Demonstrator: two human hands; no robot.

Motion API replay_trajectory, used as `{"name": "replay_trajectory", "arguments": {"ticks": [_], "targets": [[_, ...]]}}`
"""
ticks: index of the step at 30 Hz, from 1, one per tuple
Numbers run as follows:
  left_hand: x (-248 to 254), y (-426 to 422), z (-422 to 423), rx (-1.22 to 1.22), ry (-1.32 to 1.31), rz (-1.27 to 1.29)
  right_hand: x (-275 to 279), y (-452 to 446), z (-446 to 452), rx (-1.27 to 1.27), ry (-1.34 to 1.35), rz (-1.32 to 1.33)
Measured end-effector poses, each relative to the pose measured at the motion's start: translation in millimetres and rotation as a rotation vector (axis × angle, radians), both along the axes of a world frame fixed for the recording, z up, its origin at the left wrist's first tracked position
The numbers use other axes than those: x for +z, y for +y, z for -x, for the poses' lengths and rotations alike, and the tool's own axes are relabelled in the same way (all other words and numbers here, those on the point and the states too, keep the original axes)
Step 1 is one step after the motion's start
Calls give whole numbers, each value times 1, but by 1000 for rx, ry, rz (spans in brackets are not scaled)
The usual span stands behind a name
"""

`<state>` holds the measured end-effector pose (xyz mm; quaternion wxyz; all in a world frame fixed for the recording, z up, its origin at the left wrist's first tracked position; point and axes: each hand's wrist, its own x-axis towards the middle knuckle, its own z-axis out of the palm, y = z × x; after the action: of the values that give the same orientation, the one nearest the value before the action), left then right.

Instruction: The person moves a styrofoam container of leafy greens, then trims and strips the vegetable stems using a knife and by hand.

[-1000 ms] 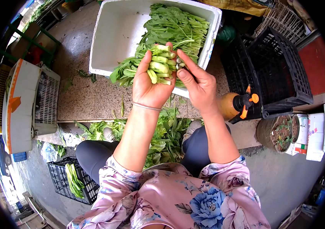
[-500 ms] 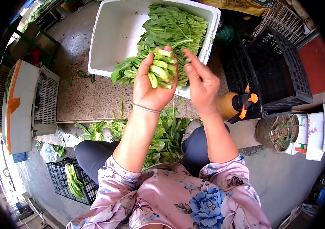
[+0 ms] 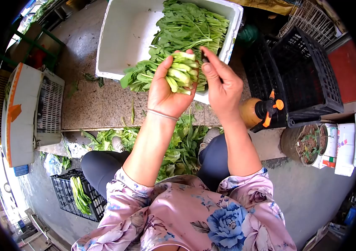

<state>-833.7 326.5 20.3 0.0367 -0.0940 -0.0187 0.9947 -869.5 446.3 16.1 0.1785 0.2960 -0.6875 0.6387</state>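
Observation:
My left hand [image 3: 167, 90] is closed around a bunch of leafy greens [image 3: 180, 74], its thick pale-green stem ends pointing toward my right hand. The bunch's leaves trail left and away over the near edge of a white foam box [image 3: 117, 42]. Just right of the stem ends, my right hand [image 3: 224, 85] is closed, with a small dark blade [image 3: 204, 56] between thumb and fingers; most of it is hidden. More leafy greens [image 3: 190, 25] lie stacked inside the box, beyond my hands.
Discarded leaves [image 3: 178, 146] cover the floor between my feet. A spray bottle [image 3: 253, 113] and a black crate [image 3: 299, 75] stand on the right, near a plant pot [image 3: 303, 142]. On the left are a grey-white crate [image 3: 50, 108] and a low black crate [image 3: 67, 196] with stems on top.
My left hand and the bunch have shifted slightly up and right. The fingers of my right hand have turned a little, and more of the dark blade shows.

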Motion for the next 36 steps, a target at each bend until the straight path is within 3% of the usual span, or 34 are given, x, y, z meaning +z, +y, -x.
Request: {"name": "replay_trajectory", "arguments": {"ticks": [4,6,8,12,18,24,30,34,36], "targets": [[-3,-7,5,38,34,-90,3,6,0,7,-39,109],[-5,-10,5,69,129,-88,-3,3,-4,309,-59,93],[-3,-12,6,136,96,-15,-8,4,-7,436,-38,-51],[-1,-16,4,124,165,-38,-3,4,-11,485,-166,-117],[-1,-13,4,138,138,60,-5,5,-6,472,-151,-194],[-6,-11,6,154,99,109,-13,-3,-5,362,-69,-83],[-3,-10,6,101,117,-7,-7,-1,-9,11,161,-90],[-1,-13,3,122,175,-48,-5,2,-10,207,-26,-28],[-1,-13,3,157,207,-10,-6,3,-13,452,-292,14]]}}
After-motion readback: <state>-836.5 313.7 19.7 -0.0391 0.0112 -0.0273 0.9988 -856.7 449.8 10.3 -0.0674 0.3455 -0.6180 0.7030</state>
